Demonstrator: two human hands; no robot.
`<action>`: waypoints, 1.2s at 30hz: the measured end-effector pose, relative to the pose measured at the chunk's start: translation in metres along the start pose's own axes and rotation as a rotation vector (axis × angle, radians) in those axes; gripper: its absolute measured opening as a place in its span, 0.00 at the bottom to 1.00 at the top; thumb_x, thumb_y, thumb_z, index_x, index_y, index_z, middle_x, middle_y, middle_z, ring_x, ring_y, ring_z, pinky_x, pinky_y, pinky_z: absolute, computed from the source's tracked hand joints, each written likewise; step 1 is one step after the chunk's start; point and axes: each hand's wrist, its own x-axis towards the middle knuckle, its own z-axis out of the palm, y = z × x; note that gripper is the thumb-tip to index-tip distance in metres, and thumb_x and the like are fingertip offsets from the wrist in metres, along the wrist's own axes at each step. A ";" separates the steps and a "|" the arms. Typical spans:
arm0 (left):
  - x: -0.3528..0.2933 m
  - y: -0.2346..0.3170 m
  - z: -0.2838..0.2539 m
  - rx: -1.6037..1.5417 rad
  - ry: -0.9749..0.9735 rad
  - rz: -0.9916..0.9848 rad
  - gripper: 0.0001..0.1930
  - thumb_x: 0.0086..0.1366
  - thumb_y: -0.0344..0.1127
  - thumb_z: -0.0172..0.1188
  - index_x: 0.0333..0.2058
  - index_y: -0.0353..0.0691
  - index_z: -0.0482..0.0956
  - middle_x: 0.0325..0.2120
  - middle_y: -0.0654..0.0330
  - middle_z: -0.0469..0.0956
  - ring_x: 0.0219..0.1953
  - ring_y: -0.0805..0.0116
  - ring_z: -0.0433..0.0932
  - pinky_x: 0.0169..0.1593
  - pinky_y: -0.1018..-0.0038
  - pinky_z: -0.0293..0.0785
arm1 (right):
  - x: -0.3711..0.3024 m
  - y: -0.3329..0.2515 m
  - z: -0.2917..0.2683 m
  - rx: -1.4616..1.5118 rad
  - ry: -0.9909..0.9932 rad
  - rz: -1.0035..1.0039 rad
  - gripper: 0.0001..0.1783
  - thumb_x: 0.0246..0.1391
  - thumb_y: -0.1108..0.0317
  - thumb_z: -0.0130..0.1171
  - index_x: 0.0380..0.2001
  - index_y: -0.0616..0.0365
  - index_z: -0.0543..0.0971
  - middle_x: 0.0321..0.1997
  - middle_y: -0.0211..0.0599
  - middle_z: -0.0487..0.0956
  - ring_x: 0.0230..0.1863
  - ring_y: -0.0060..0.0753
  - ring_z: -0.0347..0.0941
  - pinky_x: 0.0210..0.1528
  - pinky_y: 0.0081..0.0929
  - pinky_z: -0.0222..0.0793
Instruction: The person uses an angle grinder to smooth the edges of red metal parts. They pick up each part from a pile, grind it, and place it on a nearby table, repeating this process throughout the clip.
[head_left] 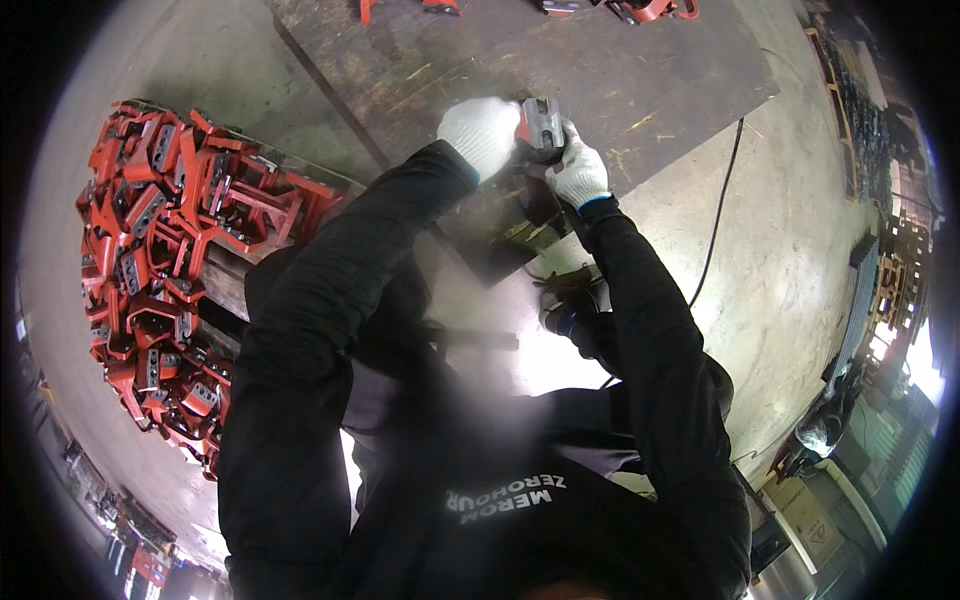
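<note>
My left hand [482,135] and my right hand [580,172], both in white knit gloves, grip a small part from either side over a dark worktable [640,75]. It is a red metal bracket with a grey metal block [543,124] facing up, the block having a groove and holes. My left fingers wrap round its red side. The right thumb and fingers close on the grey end nearest me. Parts of the bracket's underside are hidden by the gloves.
A large heap of similar red brackets [155,235] with grey blocks lies to my left. More red parts [655,10] sit at the table's far side. A black cable [720,210] runs down past the table's right corner. Wooden pallets [900,265] stand far right.
</note>
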 end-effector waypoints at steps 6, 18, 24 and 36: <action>-0.001 -0.001 0.001 0.014 0.004 0.001 0.18 0.58 0.42 0.70 0.42 0.38 0.79 0.35 0.48 0.82 0.41 0.45 0.83 0.45 0.52 0.79 | 0.023 -0.008 0.001 0.028 0.052 0.030 0.42 0.55 0.51 0.65 0.71 0.46 0.62 0.47 0.56 0.84 0.51 0.59 0.81 0.54 0.47 0.76; 0.000 -0.001 -0.002 0.015 -0.030 -0.016 0.18 0.58 0.42 0.69 0.42 0.37 0.79 0.35 0.47 0.82 0.42 0.45 0.83 0.45 0.52 0.79 | 0.012 -0.005 -0.010 -0.008 -0.036 -0.075 0.47 0.48 0.57 0.73 0.70 0.48 0.63 0.46 0.58 0.83 0.48 0.62 0.81 0.50 0.47 0.78; 0.001 -0.001 -0.003 0.008 -0.041 -0.022 0.21 0.58 0.42 0.70 0.46 0.37 0.79 0.36 0.47 0.82 0.42 0.45 0.82 0.46 0.53 0.79 | -0.020 0.004 -0.006 0.045 -0.008 -0.001 0.53 0.40 0.59 0.77 0.71 0.49 0.63 0.47 0.52 0.85 0.50 0.56 0.82 0.52 0.44 0.78; -0.012 -0.019 0.018 -0.077 0.148 -0.020 0.30 0.53 0.45 0.71 0.52 0.34 0.80 0.51 0.40 0.80 0.59 0.46 0.76 0.62 0.60 0.73 | -0.093 0.035 -0.114 0.996 0.244 0.354 0.20 0.48 0.65 0.74 0.44 0.60 0.81 0.32 0.35 0.81 0.27 0.27 0.78 0.32 0.31 0.78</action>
